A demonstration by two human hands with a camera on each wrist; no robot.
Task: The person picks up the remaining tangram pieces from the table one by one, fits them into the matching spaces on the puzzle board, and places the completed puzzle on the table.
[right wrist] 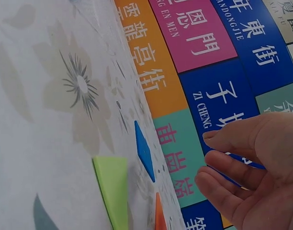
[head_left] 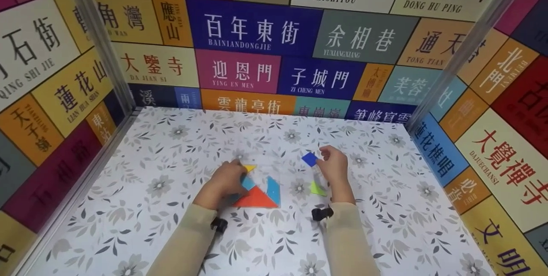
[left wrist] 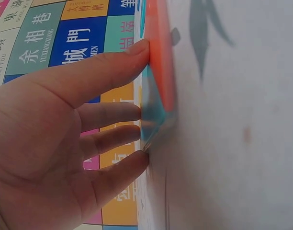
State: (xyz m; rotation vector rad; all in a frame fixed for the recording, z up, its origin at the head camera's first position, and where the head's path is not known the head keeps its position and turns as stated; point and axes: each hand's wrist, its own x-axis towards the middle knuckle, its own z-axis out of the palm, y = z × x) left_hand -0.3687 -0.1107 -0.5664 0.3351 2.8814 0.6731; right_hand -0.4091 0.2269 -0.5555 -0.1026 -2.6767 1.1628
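My left hand (head_left: pixel 223 183) reaches over several flat coloured pieces, its fingers spread. In the left wrist view its thumb touches the edge of an orange-red triangle (head_left: pixel 257 199), and the other fingertips rest by a light-blue piece (head_left: pixel 247 182). A yellow piece (head_left: pixel 249 167) pokes out beyond the fingers, partly hidden. Another blue piece (head_left: pixel 273 190) adjoins the triangle's right side. My right hand (head_left: pixel 335 167) hovers beside a dark-blue square (head_left: pixel 309 159) lying on the table, fingers loosely bent; the right wrist view shows nothing between them. Nearer me lies a lime-green piece (head_left: pixel 317 188).
A white table (head_left: pixel 171 229) with a grey leaf and flower print lies under everything. Panels with coloured place-name signs (head_left: pixel 257 28) stand at the back and both sides. Clear corner posts (head_left: pixel 445 49) rise at the table's far corners.
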